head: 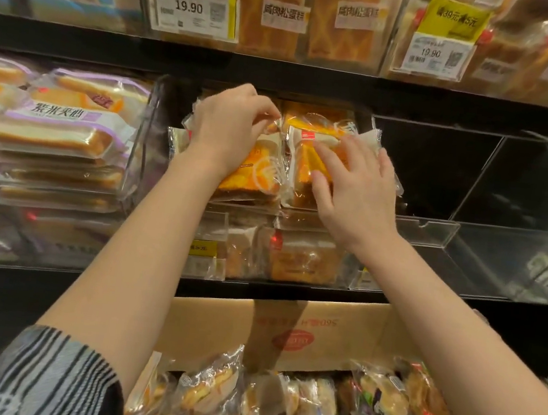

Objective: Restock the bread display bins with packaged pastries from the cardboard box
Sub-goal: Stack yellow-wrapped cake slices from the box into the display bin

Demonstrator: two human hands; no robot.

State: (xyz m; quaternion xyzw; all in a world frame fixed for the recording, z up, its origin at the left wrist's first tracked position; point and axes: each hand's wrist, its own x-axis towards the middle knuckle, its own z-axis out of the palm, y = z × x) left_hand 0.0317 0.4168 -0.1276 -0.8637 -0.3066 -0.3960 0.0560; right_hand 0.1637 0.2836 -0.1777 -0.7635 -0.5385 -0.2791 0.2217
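L hand [227,129] pinches a pastry pack [256,174] in the middle bin [149,143]; R hand [354,186] lies flat on its neighbour [311,143], prob. squaring both stacks. Cardboard box [216,324] below w/ more packs.

Two bare forearms, left sleeve [48,376] in grey fabric with dark vertical stripes, pushed above elbow

Middle clear bin [156,144]: open top under the upper shelf edge [283,67], mostly filled with orange packaged pastries [259,174], both hands among them. Right-hand clear bin [520,216]: hollow, open from above. Left-hand bin [125,168]: packed with purple-labelled packs [54,132]. Cardboard box [216,324] stood below, heaped.
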